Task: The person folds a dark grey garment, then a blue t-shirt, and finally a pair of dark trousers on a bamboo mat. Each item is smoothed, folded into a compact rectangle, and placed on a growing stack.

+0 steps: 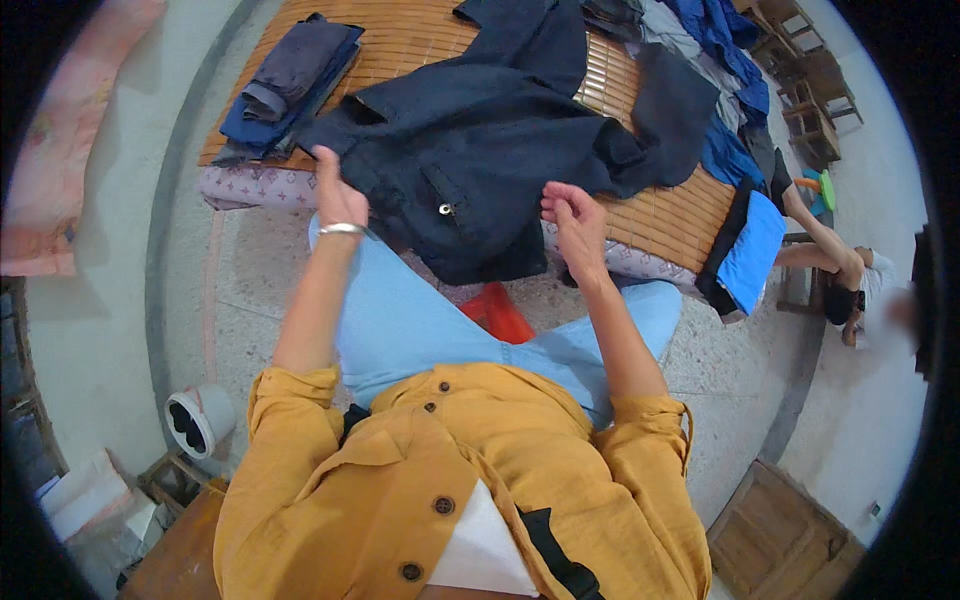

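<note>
Several folded clothes [300, 75] are stacked to the left of a dark garment [480, 145], which is spread, rumpled, across a slatted bed mat [400, 40]. At the garment's left edge, the left hand [342, 200] is held upright; its grip is seen partly edge-on, and whether the fingers are spread or cloth is pinched cannot be told. On the garment's near part, a shiny fastener [446, 209] is left facing up. By its right side, the right hand [577, 222] is held with the grip loosely curled; no cloth is seen in it, but whether the fingertips are pressed together cannot be made out.

Smoothing and arranging for a fold is judged to be in hand, since creases are left unflattened. For the next move, an edge would need to be grasped by each hand and the cloth drawn straight.

Whether jacket or trousers are shown is hard to tell, as the far end is cut off by the frame. Below the garment, a red thing [508, 318] is partly covered. Farther right, loose clothes [722, 40] are heaped and cropped.
</note>
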### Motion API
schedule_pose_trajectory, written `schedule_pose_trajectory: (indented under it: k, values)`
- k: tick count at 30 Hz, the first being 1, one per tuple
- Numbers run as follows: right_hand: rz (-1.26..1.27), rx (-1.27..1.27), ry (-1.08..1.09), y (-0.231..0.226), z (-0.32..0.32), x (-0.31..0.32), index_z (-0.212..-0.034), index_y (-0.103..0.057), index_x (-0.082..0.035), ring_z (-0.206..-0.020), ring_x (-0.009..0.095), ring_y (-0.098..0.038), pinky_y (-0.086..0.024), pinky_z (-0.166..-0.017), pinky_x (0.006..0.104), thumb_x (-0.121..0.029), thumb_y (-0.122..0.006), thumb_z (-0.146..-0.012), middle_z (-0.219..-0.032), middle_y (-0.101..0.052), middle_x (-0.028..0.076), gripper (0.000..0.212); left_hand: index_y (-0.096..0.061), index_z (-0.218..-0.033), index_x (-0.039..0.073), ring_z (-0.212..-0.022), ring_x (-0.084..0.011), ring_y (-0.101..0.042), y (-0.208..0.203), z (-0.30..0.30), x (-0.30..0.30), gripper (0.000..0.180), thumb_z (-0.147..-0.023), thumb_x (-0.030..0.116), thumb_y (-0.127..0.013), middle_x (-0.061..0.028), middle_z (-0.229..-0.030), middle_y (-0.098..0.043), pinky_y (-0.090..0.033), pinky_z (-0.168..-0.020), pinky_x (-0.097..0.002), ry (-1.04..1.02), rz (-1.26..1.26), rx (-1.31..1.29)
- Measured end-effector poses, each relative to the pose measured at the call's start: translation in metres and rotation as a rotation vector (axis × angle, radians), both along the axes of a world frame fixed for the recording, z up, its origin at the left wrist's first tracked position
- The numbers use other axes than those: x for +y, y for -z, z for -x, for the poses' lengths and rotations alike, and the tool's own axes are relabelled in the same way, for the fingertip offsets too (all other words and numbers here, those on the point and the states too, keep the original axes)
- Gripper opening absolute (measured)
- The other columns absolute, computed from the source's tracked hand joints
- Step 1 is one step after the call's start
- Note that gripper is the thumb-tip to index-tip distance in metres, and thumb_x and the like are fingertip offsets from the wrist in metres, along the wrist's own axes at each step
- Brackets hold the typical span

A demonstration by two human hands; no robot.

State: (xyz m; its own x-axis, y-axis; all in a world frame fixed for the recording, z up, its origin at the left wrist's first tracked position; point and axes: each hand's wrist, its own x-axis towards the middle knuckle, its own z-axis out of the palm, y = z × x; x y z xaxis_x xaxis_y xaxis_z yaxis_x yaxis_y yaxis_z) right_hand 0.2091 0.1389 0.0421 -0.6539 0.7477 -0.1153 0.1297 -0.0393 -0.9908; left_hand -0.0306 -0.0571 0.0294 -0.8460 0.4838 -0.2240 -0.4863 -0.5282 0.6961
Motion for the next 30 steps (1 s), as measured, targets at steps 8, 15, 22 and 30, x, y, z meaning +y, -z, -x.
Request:
schedule_pose_trajectory:
  k: [8, 15, 22, 30]
  values:
    - [-0.148, -0.077, -0.056, 0.019, 0.0, -0.027, -0.108, -0.059, 0.003, -0.091, 0.019, -0.06, -0.049, -0.081, 0.0278, -0.001, -0.05, -0.087, -0.101, -0.061, 0.013, 0.023, -0.057, -0.11, 0.001, -0.089, -0.018, -0.06, 0.055, -0.086, -0.014, 0.047, -0.073, 0.022, -0.077, -0.0059, -0.102, -0.062, -0.047, -0.079, -0.029, 0.339, 0.759, 0.217]
    - [-0.329, -0.129, 0.206, 0.029, 0.0, -0.012, -0.136, -0.029, 0.0, -0.105, 0.03, -0.052, -0.045, -0.088, 0.0362, -0.021, -0.062, -0.084, -0.13, -0.04, 0.019, 0.065, -0.055, -0.107, -0.006, -0.086, -0.0245, -0.064, -0.007, -0.083, -0.023, 0.036, -0.073, 0.0, -0.063, -0.0136, -0.098, -0.062, -0.054, -0.079, -0.0375, 0.381, 0.319, -0.131]
    - [0.682, 0.449, 0.237, -0.014, -0.003, 0.001, -0.127, -0.045, -0.007, -0.109, 0.02, -0.054, -0.042, -0.094, 0.0366, -0.043, -0.057, -0.088, -0.119, -0.056, 0.007, 0.054, -0.036, -0.131, -0.006, -0.114, -0.0316, -0.052, -0.123, -0.058, -0.092, 0.083, -0.057, 0.013, -0.069, -0.0172, -0.127, -0.049, -0.039, -0.101, -0.0399, 0.469, 0.215, 0.282]
    - [0.683, 0.171, 0.272, 0.03, 0.012, 0.0, -0.113, -0.049, 0.008, -0.097, 0.023, -0.057, -0.047, -0.083, 0.0336, -0.026, -0.068, -0.082, -0.107, -0.059, 0.015, 0.049, -0.052, -0.114, -0.009, -0.102, -0.0264, -0.057, -0.138, -0.082, -0.203, 0.068, -0.055, 0.011, -0.079, -0.0132, -0.11, -0.06, -0.043, -0.093, -0.0364, 0.547, 0.574, 0.679]
